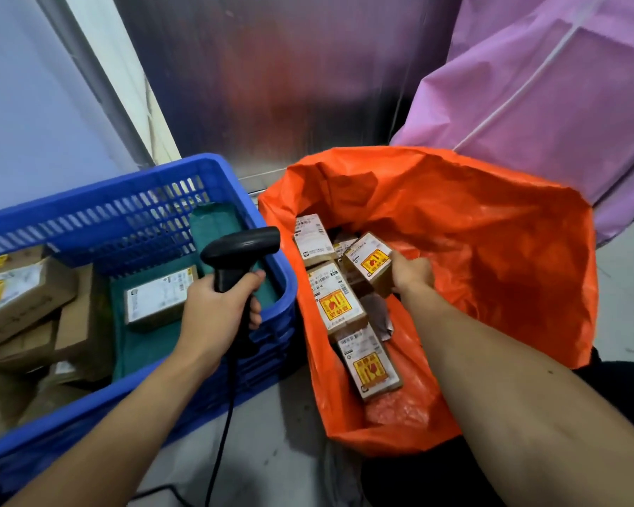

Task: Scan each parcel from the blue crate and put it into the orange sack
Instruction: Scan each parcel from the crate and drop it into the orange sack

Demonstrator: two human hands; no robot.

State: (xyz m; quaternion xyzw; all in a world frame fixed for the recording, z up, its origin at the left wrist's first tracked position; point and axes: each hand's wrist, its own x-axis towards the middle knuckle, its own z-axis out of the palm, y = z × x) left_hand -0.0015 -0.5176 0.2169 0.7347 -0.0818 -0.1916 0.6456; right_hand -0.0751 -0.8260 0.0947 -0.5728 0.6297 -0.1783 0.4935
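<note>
Head view: the left hand [216, 309] has its fingers [254, 313] curled round the handle of a black scanner [240, 247], over the right rim of the blue crate [88, 199]. The right hand [412, 274], inside the orange sack [491, 232], holds a small brown parcel [370, 263] just above other boxes [341, 305]. The parcel's white barcode label and yellow-and-red sticker are too blurred to read.

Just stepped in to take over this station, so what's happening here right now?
A person is mid-sort. The left hand grips a black scanner over the blue crate, which holds several unsorted boxes. The right hand holds a small labelled box inside the orange sack, above bagged parcels.
</note>
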